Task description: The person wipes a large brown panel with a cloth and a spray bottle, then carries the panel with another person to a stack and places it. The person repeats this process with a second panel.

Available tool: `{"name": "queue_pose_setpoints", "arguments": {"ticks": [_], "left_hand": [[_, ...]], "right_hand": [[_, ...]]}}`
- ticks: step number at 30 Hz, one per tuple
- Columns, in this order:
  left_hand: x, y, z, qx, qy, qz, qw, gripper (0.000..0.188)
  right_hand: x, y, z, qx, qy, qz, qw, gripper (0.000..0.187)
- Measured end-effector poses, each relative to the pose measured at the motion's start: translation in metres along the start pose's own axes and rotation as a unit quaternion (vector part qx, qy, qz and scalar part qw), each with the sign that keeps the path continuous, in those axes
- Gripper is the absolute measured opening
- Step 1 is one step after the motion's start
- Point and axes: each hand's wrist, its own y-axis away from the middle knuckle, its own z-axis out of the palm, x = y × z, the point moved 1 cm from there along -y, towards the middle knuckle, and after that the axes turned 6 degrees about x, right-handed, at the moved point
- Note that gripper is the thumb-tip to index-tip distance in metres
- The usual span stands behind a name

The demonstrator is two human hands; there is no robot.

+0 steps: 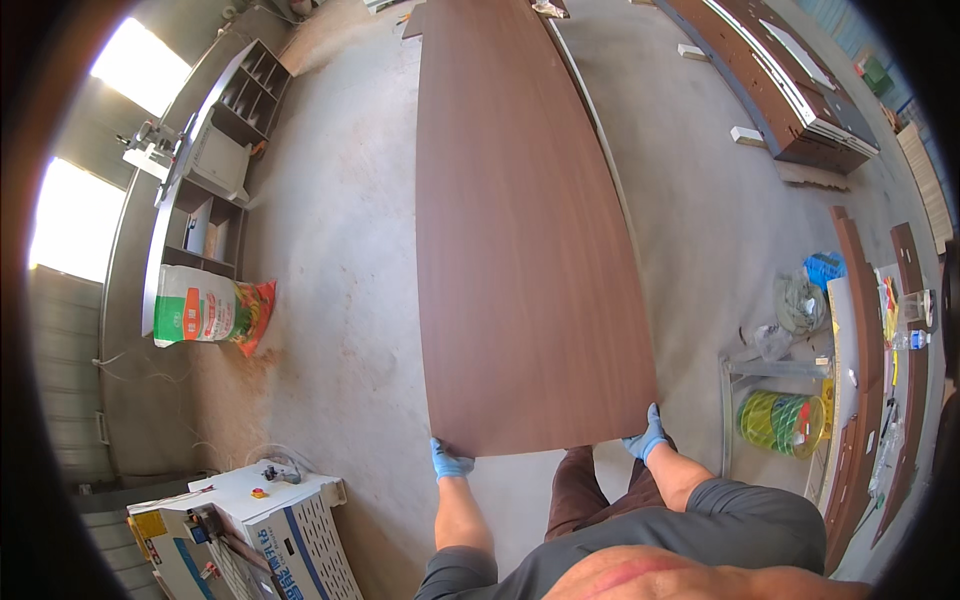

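A long brown wood-grain board stretches away from me through the middle of the head view. Its near end is between my two hands. My left hand, in a blue glove, grips the near left corner. At the near right corner my right hand, gloved in blue as well, closes round the edge, with its thumb lying along the side. The undersides of the board hide most of my fingers. A pale edge shows along the board's right side, apparently another panel or support beneath.
At left stand a workbench with shelves and a printed sack. A white machine cabinet is near left. Stacked brown panels lie far right. Nearer right are a metal frame, a yellow-green drum and long brown strips.
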Motion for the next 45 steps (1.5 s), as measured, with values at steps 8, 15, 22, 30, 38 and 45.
{"name": "queue_pose_setpoints", "arguments": {"ticks": [8,15,22,30,38,45], "left_hand": [[0.004,0.016,-0.002,0.012,0.012,-0.023,1.0,0.047],[0.002,0.042,-0.001,0.003,0.006,-0.032,0.999,0.049],[0.01,0.12,0.01,-0.037,0.05,-0.044,0.997,0.044],[0.005,0.216,0.02,-0.056,0.015,-0.007,0.998,0.029],[-0.06,0.295,0.083,-0.107,-0.034,0.041,0.993,0.04],[-0.16,0.333,0.161,-0.118,-0.044,0.047,0.991,0.033]], "right_hand": [[-0.003,0.018,-0.002,-0.004,0.001,0.001,1.0,0.063],[-0.007,0.049,0.001,-0.038,0.006,-0.009,0.999,0.064],[-0.03,0.132,0.005,-0.065,0.022,-0.044,0.997,0.071],[-0.076,0.251,0.002,-0.126,0.014,-0.04,0.991,0.061],[-0.171,0.304,-0.014,-0.16,-0.04,-0.03,0.986,0.057],[-0.306,0.296,-0.027,-0.158,-0.069,-0.038,0.984,0.051]]}}
